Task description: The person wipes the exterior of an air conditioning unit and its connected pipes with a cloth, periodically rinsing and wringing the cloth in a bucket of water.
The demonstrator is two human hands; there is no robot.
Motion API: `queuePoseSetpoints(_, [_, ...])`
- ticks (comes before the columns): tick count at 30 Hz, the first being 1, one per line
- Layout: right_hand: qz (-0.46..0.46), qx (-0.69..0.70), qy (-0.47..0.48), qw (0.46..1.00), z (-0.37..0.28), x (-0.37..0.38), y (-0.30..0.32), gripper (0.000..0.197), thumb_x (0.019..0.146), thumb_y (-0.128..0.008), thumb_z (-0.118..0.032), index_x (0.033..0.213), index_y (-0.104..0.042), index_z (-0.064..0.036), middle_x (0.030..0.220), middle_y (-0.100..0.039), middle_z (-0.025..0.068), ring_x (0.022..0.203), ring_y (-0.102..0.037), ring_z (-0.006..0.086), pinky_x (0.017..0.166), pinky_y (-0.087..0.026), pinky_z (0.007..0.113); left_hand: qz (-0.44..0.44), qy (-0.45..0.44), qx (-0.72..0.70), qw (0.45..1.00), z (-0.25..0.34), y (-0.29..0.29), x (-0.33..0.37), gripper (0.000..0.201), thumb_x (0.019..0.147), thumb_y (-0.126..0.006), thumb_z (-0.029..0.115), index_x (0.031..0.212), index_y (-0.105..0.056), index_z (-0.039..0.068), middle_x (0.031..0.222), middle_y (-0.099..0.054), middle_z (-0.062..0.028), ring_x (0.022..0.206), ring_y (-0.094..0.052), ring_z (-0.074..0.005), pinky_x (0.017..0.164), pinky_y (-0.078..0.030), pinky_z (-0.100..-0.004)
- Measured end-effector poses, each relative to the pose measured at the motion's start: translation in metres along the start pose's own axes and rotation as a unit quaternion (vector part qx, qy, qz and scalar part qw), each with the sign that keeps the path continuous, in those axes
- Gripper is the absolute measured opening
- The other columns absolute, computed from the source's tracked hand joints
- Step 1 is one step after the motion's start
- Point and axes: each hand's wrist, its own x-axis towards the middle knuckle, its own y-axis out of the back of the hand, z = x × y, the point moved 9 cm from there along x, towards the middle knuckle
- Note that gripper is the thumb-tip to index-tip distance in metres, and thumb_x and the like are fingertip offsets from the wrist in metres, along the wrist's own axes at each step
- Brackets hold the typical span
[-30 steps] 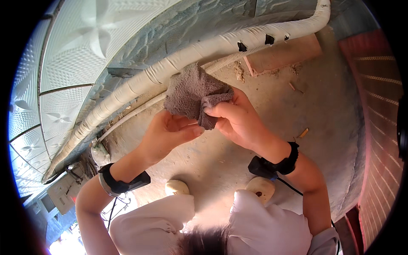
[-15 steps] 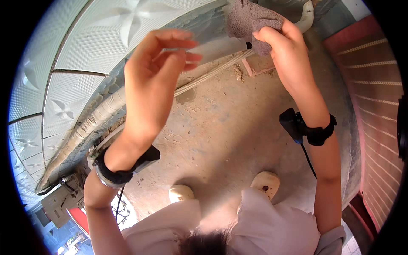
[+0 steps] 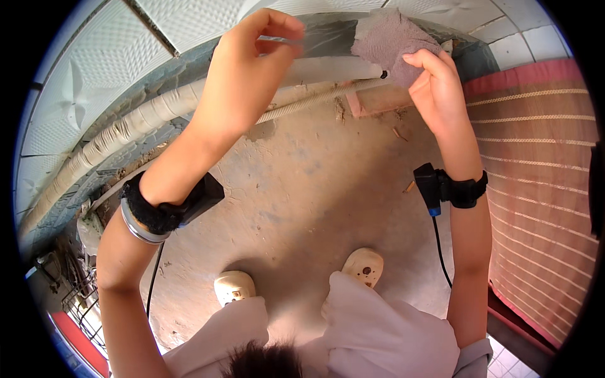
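Observation:
My right hand point(image 3: 435, 79) pinches a greyish-purple cloth point(image 3: 391, 44) between thumb and fingers. The cloth spreads up and to the left, in front of the low wall and the end of a pale wrapped pipe point(image 3: 328, 69). To the left, my left hand point(image 3: 252, 69) is raised in front of the tiled wall with its fingers apart and curved. Nothing shows in it, though its fingertips are somewhat blurred. On each forearm sits a black strap with a small black device, the left one point(image 3: 201, 198) and the right one point(image 3: 432, 186), with cables hanging down.
White embossed tiles point(image 3: 201, 25) cover the wall ahead and left. A ribbed hose point(image 3: 302, 104) runs along its foot. At the right hangs a reddish-brown striped cloth point(image 3: 535, 164). A wire rack point(image 3: 79, 309) stands lower left. My pale shoes point(image 3: 364, 268) are on the concrete floor point(image 3: 283, 195).
The view has shifted, showing more of the striped cloth and less of the lower left. The purple cloth is spread wider in my right hand. My left hand stays raised and free.

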Motion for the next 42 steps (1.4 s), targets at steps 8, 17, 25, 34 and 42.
queuePoseSetpoints(8, [-0.179, -0.600, -0.005, 0.780, 0.031, 0.032, -0.040, 0.039, 0.078, -0.044, -0.001, 0.115, -0.055, 0.0005, 0.093, -0.065, 0.0128, 0.076, -0.057, 0.0193, 0.074, -0.045, 0.029, -0.004, -0.003, -0.016, 1.000, 0.007, 0.028, -0.002, 0.023, 0.084, -0.047, 0.001, 0.105, -0.056, 0.001, 0.105, -0.059, -0.0062, 0.095, -0.060, -0.0163, 0.080, -0.047, -0.0266])
queuePoseSetpoints(17, [-0.122, -0.676, 0.122, 0.716, 0.022, -0.008, -0.093, 0.045, 0.078, -0.045, 0.000, 0.123, -0.050, -0.0018, 0.127, -0.047, 0.0182, 0.117, -0.047, 0.0295, 0.096, -0.041, 0.038, 0.009, -0.090, 0.118, 0.989, 0.018, 0.045, -0.008, 0.028, 0.080, -0.049, -0.003, 0.107, -0.055, 0.000, 0.101, -0.063, -0.0119, 0.093, -0.062, -0.0224, 0.079, -0.049, -0.0316])
queuePoseSetpoints(25, [-0.132, -0.649, 0.226, 0.715, 0.027, -0.037, -0.170, 0.042, 0.076, -0.052, 0.003, 0.118, -0.048, 0.0063, 0.123, -0.048, 0.0267, 0.115, -0.048, 0.0375, 0.096, -0.043, 0.040, -0.021, -0.204, 0.252, 0.946, 0.022, 0.033, -0.059, 0.050, 0.070, -0.053, -0.009, 0.119, -0.044, -0.002, 0.122, -0.050, -0.0205, 0.104, -0.054, -0.0365, 0.089, -0.046, -0.0398])
queuePoseSetpoints(34, [-0.152, -0.608, 0.332, 0.705, 0.029, -0.054, -0.241, 0.039, 0.071, -0.058, 0.002, 0.108, -0.054, 0.0112, 0.112, -0.056, 0.0226, 0.111, -0.051, 0.0355, 0.088, -0.050, 0.036, 0.020, -0.214, 0.441, 0.871, 0.010, 0.059, -0.081, 0.055, 0.071, -0.053, -0.007, 0.124, -0.044, 0.000, 0.127, -0.048, -0.0176, 0.119, -0.046, -0.0310, 0.101, -0.037, -0.0420])
queuePoseSetpoints(42, [-0.113, -0.630, 0.359, 0.680, 0.030, -0.056, -0.214, 0.040, 0.072, -0.059, -0.003, 0.110, -0.055, 0.0082, 0.112, -0.057, 0.0207, 0.113, -0.052, 0.0291, 0.080, -0.053, 0.032, 0.021, -0.240, 0.512, 0.825, 0.006, 0.021, -0.078, 0.053, 0.071, -0.054, -0.002, 0.123, -0.042, -0.009, 0.127, -0.046, -0.0234, 0.120, -0.045, -0.0340, 0.102, -0.037, -0.0386])
